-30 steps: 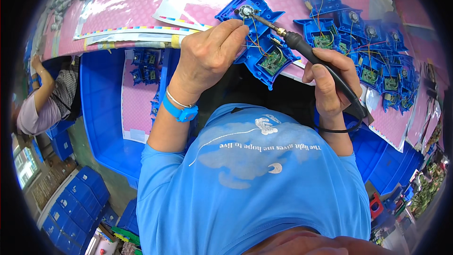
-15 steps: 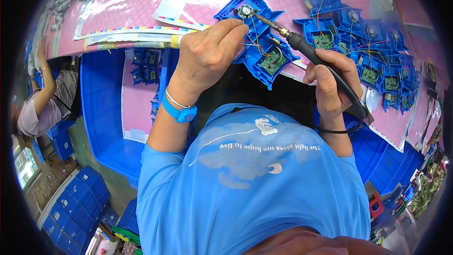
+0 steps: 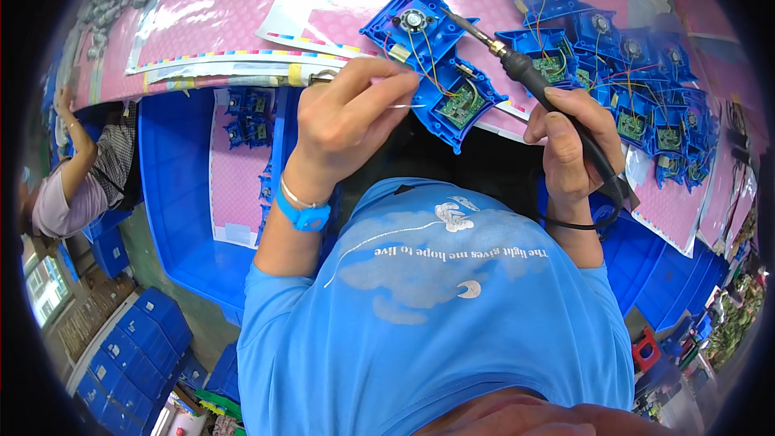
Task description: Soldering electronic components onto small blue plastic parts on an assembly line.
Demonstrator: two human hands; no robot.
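A blue plastic housing (image 3: 428, 48) lies open on the pink table (image 3: 242, 0), showing a small round speaker, thin wires and a green circuit board. My left hand (image 3: 351, 117) pinches a thin solder wire (image 3: 404, 105) just left of the board. My right hand (image 3: 569, 145) grips a black soldering iron (image 3: 533, 85); its metal tip reaches up-left toward the speaker end of the housing.
Several more blue housings with green boards (image 3: 638, 81) lie in rows at the right. A big blue bin (image 3: 173, 194) holding a few parts stands left of me. Another person (image 3: 81, 169) sits at far left. Stacked blue crates (image 3: 137, 355) are on the floor.
My left hand has drawn back slightly from the housing, leaving the solder wire visible between fingers and board. The iron stays pointed at the housing.
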